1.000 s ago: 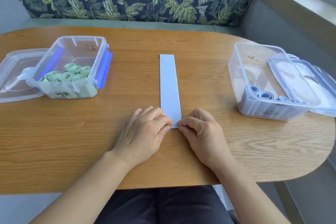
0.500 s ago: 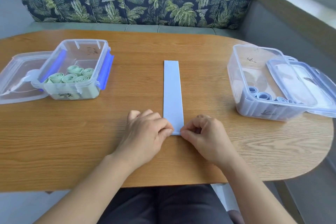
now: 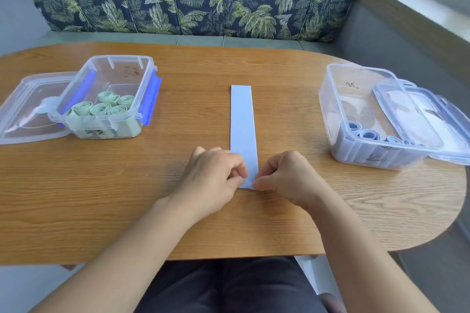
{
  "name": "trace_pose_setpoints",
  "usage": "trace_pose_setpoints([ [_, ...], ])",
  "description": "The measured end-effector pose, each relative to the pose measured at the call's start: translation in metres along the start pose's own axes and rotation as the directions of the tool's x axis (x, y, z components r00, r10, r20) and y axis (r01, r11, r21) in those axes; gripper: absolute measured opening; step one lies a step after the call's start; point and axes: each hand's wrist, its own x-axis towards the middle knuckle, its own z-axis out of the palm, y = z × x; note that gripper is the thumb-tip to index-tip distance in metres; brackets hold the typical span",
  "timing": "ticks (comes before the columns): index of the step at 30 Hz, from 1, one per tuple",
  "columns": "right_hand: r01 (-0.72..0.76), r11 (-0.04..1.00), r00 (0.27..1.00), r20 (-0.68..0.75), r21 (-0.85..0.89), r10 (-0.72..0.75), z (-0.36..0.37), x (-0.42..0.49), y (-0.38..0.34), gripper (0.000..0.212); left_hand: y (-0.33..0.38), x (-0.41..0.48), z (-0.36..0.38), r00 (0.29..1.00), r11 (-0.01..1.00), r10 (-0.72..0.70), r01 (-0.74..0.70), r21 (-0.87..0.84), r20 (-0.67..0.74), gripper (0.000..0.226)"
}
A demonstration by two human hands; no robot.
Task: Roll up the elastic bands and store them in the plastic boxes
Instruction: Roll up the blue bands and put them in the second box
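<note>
Curling tighter than before, our left hand (image 3: pixel 213 175) and right hand (image 3: pixel 287 175) each pinch the near end of the blue band (image 3: pixel 243 122), flat on the counter (image 3: pixel 178 211); thin and limp, we judge it rolls from there.

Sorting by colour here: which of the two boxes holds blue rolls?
The right-hand box, lid propped across it; blue rolls line its near wall. The left box holds green rolls.
</note>
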Motion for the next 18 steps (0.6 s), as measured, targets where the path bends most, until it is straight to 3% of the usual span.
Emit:
trace_pose_setpoints([
  [3, 0.001, 1.000, 1.000, -0.004, -0.011, -0.001, -0.002, -0.001, 0.000, 0.018, -0.010, -0.005, 0.004, 0.967, 0.967, 0.252, -0.250, 0.057, -0.030, 0.011],
  [7, 0.015, 1.000, 1.000, 0.007, -0.022, -0.015, -0.002, -0.002, 0.002, 0.015, -0.016, -0.010, 0.004, 0.921, 0.914, 0.390, -0.387, 0.123, -0.004, 0.015],
  [11, 0.101, 0.995, 0.994, -0.039, 0.002, -0.101, -0.001, -0.007, 0.013, 0.015, -0.021, -0.013, 0.007, 0.939, 0.939, 0.343, -0.343, 0.036, -0.011, 0.018],
  [15, 0.218, 0.960, 0.967, -0.169, 0.178, -0.189, 0.007, -0.017, 0.029, 0.007, -0.024, -0.012, 0.015, 0.977, 0.971, 0.202, -0.209, -0.117, -0.073, 0.023],
  [18, 0.237, 0.966, 0.959, -0.185, 0.101, -0.215, 0.014, -0.014, 0.033, 0.007, -0.025, -0.012, 0.015, 0.985, 0.972, 0.165, -0.171, -0.161, -0.052, 0.016],
])
